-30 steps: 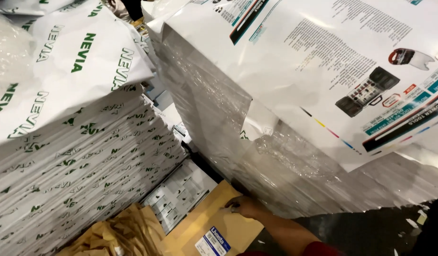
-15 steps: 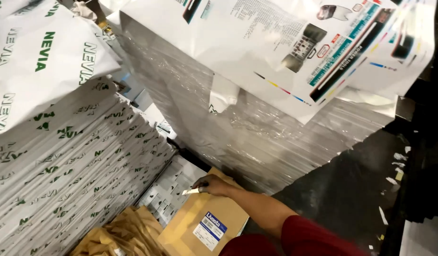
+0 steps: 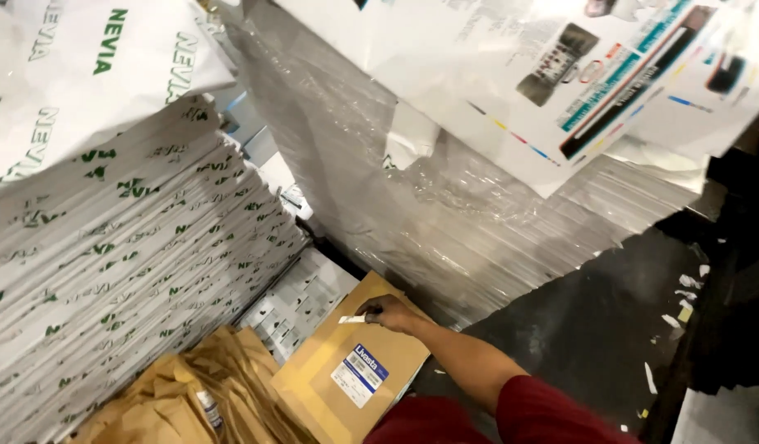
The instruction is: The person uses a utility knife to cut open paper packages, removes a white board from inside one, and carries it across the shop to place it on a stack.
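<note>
Cardboard box [image 3: 347,370] looks stiff, likely heavy; I'd take its edges. My right hand [image 3: 389,313] pinches a white strip [image 3: 352,319]; left hand unseen.

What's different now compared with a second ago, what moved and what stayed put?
The hand slid up the brown package to its far edge, pinching a small white strip. The package, the wrapped stack and the printed stack stayed put.
</note>
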